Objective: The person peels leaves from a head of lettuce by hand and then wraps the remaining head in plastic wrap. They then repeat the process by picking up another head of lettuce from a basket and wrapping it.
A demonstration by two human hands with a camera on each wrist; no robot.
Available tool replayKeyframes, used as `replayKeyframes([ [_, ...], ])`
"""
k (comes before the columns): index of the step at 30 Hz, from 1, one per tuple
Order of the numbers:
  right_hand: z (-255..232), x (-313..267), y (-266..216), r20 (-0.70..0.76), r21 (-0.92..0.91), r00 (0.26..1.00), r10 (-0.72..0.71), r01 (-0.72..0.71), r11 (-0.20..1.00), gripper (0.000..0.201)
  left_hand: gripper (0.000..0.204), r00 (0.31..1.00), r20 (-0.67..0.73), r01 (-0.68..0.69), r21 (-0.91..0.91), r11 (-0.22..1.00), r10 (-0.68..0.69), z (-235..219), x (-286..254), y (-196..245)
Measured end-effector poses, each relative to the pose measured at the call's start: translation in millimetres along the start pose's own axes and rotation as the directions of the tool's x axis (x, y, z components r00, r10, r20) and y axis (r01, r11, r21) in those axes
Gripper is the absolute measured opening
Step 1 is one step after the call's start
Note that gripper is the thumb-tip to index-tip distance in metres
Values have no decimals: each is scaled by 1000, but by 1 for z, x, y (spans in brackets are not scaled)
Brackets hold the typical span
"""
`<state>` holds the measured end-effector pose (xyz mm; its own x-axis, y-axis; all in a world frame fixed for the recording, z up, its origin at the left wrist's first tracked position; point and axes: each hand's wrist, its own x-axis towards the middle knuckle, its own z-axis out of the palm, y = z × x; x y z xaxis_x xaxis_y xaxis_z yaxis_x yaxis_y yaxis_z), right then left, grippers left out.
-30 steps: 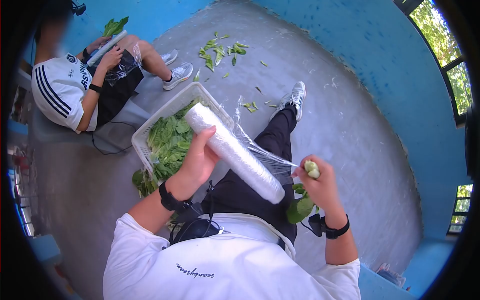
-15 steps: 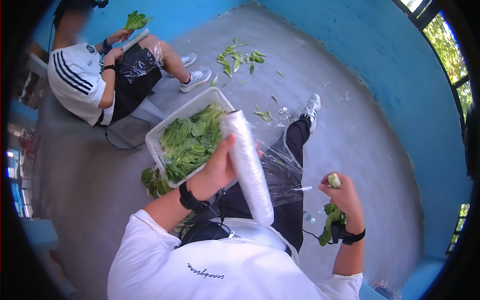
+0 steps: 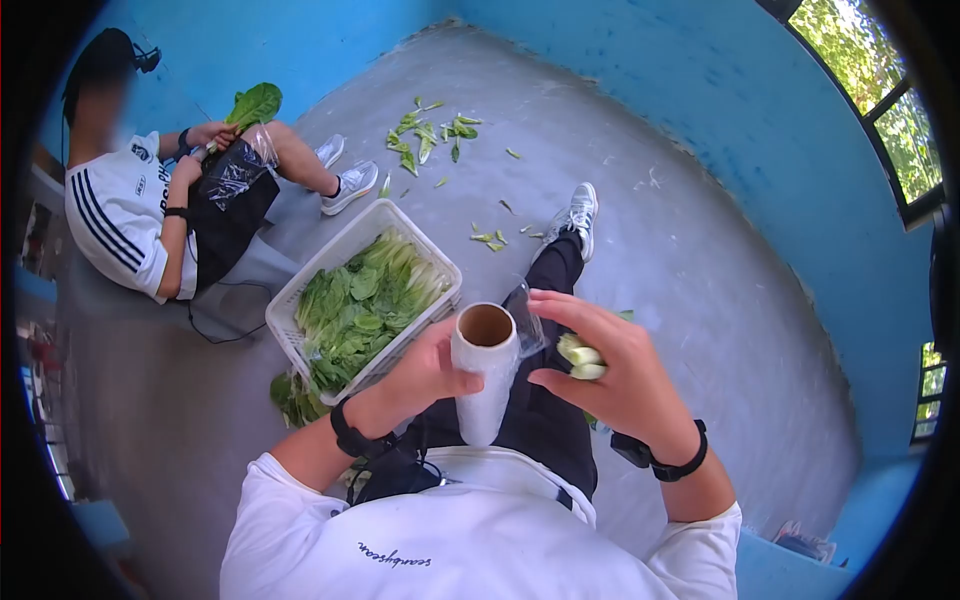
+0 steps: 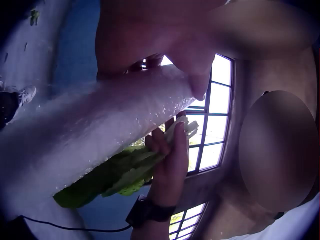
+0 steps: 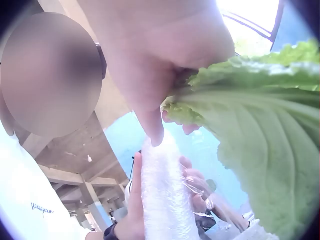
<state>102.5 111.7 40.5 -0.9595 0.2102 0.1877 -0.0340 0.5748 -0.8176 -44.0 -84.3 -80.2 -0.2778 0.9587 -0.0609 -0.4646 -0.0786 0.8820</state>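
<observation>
My left hand (image 3: pixel 430 370) grips a roll of clear plastic wrap (image 3: pixel 478 395) around its side. The roll's open cardboard core (image 3: pixel 486 325) faces up toward the head camera. A loose piece of film (image 3: pixel 523 318) stands out from its right side, by the fingertips of my right hand (image 3: pixel 630 365). That hand holds a bunch of leafy greens (image 5: pixel 260 130), its pale cut stems (image 3: pixel 582 358) poking up between thumb and fingers. In the left wrist view the green leaves (image 4: pixel 122 172) hang below the hand, beyond the roll.
A white plastic basket (image 3: pixel 285 325) full of leafy greens (image 3: pixel 365 290) stands on the floor to the left. More leaves (image 3: pixel 295 400) lie beside it. Trimmed leaf scraps (image 3: pixel 425 135) are scattered ahead. Another person (image 3: pixel 125 215) sits at the far left, holding greens (image 3: pixel 255 105).
The roll has swung from lying slanted to pointing its core end up at the head camera. My right hand, earlier pulling film and then apart at the right, has come in beside the roll.
</observation>
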Motion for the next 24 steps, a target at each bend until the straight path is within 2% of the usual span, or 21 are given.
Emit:
replayKeyframes([
  [1, 1, 2, 5, 12, 24, 1000, 2, -2, 1000, 42, 82, 999, 46, 0, 19, 1000, -1, 1, 2, 2],
  [2, 2, 3, 13, 46, 19, 999, -21, 20, 1000, 33, 82, 1000, -3, -24, 18, 1000, 24, 6, 4, 3],
  [4, 2, 1, 17, 77, -1, 996, 47, -47, 999, 26, 84, 992, -105, -72, 18, 997, 74, 15, 6, 2],
  [7, 4, -13, 22, 50, 15, 990, 131, -132, 991, 19, 83, 999, -35, -23, -212, 977, 16, 13, 5, -2],
  [10, 2, -13, 15, 60, 62, 976, 207, -211, 976, 17, 81, 995, 73, 98, -452, 887, -73, -2, 7, -8],
  [13, 3, -14, 11, 94, 87, 971, 219, -227, 970, 18, 86, 971, 163, -129, -258, 957, 175, 0, 9, -21],
  [16, 3, -13, 8, 93, 81, 966, 242, -249, 965, 19, 87, 979, 153, -131, -36, 991, 135, 4, 9, -20],
  [19, 2, -13, 14, 55, -48, 959, 280, -277, 960, 20, 82, 995, 92, -13, -227, 974, 34, -6, 10, -24],
  [20, 1, -14, 17, 38, -110, 956, 289, -284, 953, 20, 72, 997, 69, -19, -258, 966, 38, -9, 9, -25],
  [23, -2, -18, 17, 82, -133, 938, 337, -325, 936, 21, 69, 993, 118, 21, -239, 971, 7, -23, 8, -26],
  [24, -2, -19, 18, 93, -112, 941, 325, -315, 943, 21, 78, 995, 104, 34, -274, 961, -6, -24, 6, -27],
])
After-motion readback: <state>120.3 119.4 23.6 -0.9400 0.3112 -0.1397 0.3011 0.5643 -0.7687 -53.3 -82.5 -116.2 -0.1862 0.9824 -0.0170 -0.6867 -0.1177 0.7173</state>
